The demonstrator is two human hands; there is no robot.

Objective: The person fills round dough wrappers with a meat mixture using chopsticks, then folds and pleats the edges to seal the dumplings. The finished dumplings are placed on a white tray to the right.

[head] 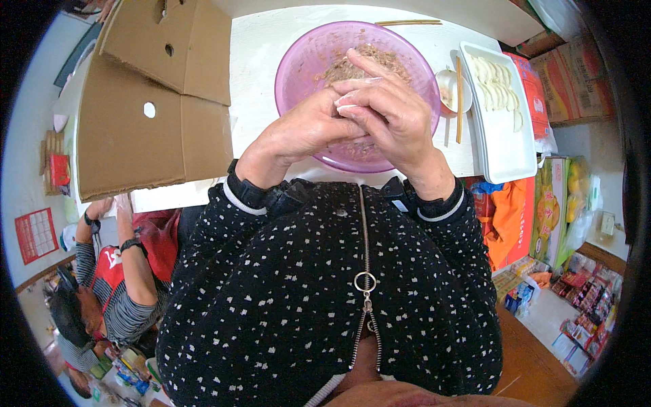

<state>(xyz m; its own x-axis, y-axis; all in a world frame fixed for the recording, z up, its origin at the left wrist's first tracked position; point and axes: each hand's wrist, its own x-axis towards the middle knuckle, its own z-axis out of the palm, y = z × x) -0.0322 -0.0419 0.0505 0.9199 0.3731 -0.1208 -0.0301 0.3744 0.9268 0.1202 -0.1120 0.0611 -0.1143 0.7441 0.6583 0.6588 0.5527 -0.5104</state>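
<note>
My left hand and my right hand are pressed together, fingers overlapping, above a pink plastic bowl. A minced filling lies against the bowl's far side. White powder or dough marks my fingertips; whether the joined fingers enclose anything is hidden. One right finger points away from the rest. Right of the bowl, a pair of wooden chopsticks rests across a small bowl. Beyond it, a white tray holds rows of pale, crescent-shaped dumplings.
Open cardboard borders the white table on the left. More chopsticks lie past the bowl. Another person in a red apron works at lower left, hands near the cardboard. Boxes and an orange cloth are at right.
</note>
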